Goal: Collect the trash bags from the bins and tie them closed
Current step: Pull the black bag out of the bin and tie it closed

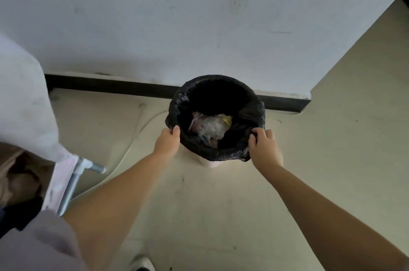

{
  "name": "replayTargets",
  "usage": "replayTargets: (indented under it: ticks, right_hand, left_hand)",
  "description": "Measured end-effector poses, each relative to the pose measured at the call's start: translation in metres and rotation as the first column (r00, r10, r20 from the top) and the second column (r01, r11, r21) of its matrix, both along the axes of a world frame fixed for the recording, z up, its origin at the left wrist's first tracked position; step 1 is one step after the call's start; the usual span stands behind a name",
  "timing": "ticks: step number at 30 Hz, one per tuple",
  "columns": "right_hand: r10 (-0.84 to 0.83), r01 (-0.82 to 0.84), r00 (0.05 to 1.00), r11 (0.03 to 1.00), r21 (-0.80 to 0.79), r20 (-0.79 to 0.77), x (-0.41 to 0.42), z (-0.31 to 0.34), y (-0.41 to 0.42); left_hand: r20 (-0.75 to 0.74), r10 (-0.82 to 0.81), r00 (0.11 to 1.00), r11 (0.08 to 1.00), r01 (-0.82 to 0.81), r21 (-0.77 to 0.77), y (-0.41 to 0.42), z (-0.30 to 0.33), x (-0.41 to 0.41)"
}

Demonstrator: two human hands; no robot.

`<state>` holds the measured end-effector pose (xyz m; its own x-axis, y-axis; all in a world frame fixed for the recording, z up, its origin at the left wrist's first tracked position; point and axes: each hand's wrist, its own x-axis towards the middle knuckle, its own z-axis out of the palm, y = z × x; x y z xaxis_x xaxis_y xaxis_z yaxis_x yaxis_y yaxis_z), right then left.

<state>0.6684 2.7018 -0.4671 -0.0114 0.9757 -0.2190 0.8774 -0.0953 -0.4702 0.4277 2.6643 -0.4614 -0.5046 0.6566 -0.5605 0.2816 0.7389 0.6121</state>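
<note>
A black trash bag [254, 113] lines a small pale bin [209, 163] that stands on the floor against the wall. Only the bin's lower front shows under the bag. The bag's edge is folded over the bin's rim. Crumpled paper and plastic rubbish [210, 126] lies inside it. My left hand [166, 141] grips the folded bag edge at the left of the rim, thumb curled over the top. My right hand [264, 148] pinches the bag edge at the right of the rim with curled fingers.
A white wall [199, 16] with a dark skirting strip [110, 87] rises right behind the bin. A white cable [132, 138] runs over the beige floor [221, 204] on the left. A metal frame [73, 182] with white cloth and clothes stands at the far left.
</note>
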Motion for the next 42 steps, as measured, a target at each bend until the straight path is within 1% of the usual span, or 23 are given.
replayTargets:
  ticks: [2,4,6,8,10,12,13,14,16,18,20,21,22,23,24,25,26,29,32,34,37,39,42]
  right_hand:
    - [-0.044,0.054,0.996,0.987,0.154,-0.072,-0.002,-0.022,0.013]
    - [-0.063,0.119,0.978,0.950,0.288,-0.197,-0.004,-0.041,0.027]
    - [-0.061,0.202,0.931,0.908,0.368,-0.361,-0.003,-0.056,0.044]
    - [-0.025,0.223,0.896,0.888,0.403,-0.443,-0.002,-0.060,0.061]
    - [0.017,0.169,0.908,0.899,0.405,-0.418,-0.002,-0.057,0.071]
    - [0.006,0.160,0.912,0.915,0.370,-0.410,0.002,-0.056,0.073]
    - [-0.036,0.202,0.885,0.928,0.313,-0.464,0.005,-0.058,0.072]
    - [-0.102,0.255,0.827,0.944,0.209,-0.553,0.007,-0.060,0.070]
    - [-0.290,0.308,0.678,0.946,-0.098,-0.676,0.008,-0.065,0.063]
    - [-0.482,0.281,0.567,0.876,-0.393,-0.668,0.008,-0.069,0.059]
    - [-0.597,0.214,0.505,0.787,-0.579,-0.624,0.010,-0.072,0.055]
    - [-0.636,0.150,0.462,0.743,-0.652,-0.618,0.011,-0.075,0.053]
    - [-0.672,0.068,0.392,0.702,-0.709,-0.628,0.012,-0.078,0.052]
    - [-0.704,-0.024,0.295,0.670,-0.742,-0.646,0.011,-0.080,0.050]
    - [-0.725,-0.084,0.202,0.657,-0.750,-0.658,0.008,-0.079,0.051]
    - [-0.729,-0.110,0.133,0.663,-0.741,-0.672,0.005,-0.076,0.052]
    - [-0.718,-0.095,0.095,0.683,-0.724,-0.690,0.002,-0.074,0.056]
    - [-0.668,-0.013,0.055,0.743,-0.669,-0.743,0.001,-0.074,0.065]
    - [-0.635,-0.014,0.043,0.772,-0.635,-0.772,0.010,-0.072,0.064]
    - [-0.628,-0.058,0.070,0.773,-0.631,-0.775,0.015,-0.068,0.063]
    - [-0.633,-0.061,0.056,0.769,-0.636,-0.772,0.019,-0.064,0.065]
    - [-0.625,-0.016,0.044,0.780,-0.626,-0.780,0.022,-0.063,0.066]
    - [-0.614,0.031,0.051,0.789,-0.613,-0.788,0.025,-0.065,0.068]
  left_hand:
    - [0.086,0.054,0.995,0.995,-0.061,0.080,0.016,-0.027,-0.012]
    - [0.228,0.102,0.968,0.973,-0.145,0.180,0.032,-0.049,-0.019]
    - [0.378,0.120,0.918,0.926,-0.241,0.292,0.046,-0.070,-0.021]
    - [0.488,0.110,0.866,0.872,-0.320,0.371,0.057,-0.081,-0.021]
    - [0.584,0.113,0.804,0.861,-0.373,0.346,0.064,-0.079,-0.022]
    - [0.702,0.161,0.694,0.862,-0.445,0.242,0.062,-0.066,-0.024]
    - [0.762,0.188,0.620,0.855,-0.485,0.184,0.059,-0.059,-0.024]
    - [0.809,0.205,0.551,0.848,-0.512,0.134,0.055,-0.052,-0.023]
    - [0.856,0.208,0.474,0.848,-0.523,0.083,0.048,-0.050,-0.021]
    - [0.879,0.176,0.442,0.855,-0.511,0.085,0.042,-0.054,-0.023]
    - [0.896,0.140,0.422,0.869,-0.485,0.093,0.039,-0.059,-0.028]
    - [0.899,0.135,0.416,0.877,-0.473,0.087,0.039,-0.060,-0.030]
    - [0.905,0.134,0.404,0.883,-0.464,0.077,0.037,-0.061,-0.031]
    - [0.915,0.131,0.381,0.887,-0.458,0.064,0.036,-0.061,-0.032]
    - [0.927,0.125,0.353,0.890,-0.454,0.053,0.033,-0.061,-0.033]
    - [0.937,0.116,0.330,0.892,-0.450,0.048,0.032,-0.061,-0.034]
    - [0.945,0.099,0.312,0.896,-0.440,0.052,0.030,-0.059,-0.034]
    - [0.945,0.039,0.326,0.907,-0.408,0.103,0.028,-0.056,-0.032]
    - [0.926,0.030,0.376,0.906,-0.402,0.134,0.028,-0.054,-0.034]
    - [0.896,0.069,0.439,0.915,-0.385,0.118,0.027,-0.054,-0.037]
    - [0.813,0.160,0.559,0.911,-0.400,0.096,0.027,-0.053,-0.038]
    - [0.792,0.188,0.581,0.885,-0.449,0.120,0.027,-0.053,-0.034]
    - [0.789,0.194,0.582,0.846,-0.506,0.165,0.026,-0.050,-0.023]
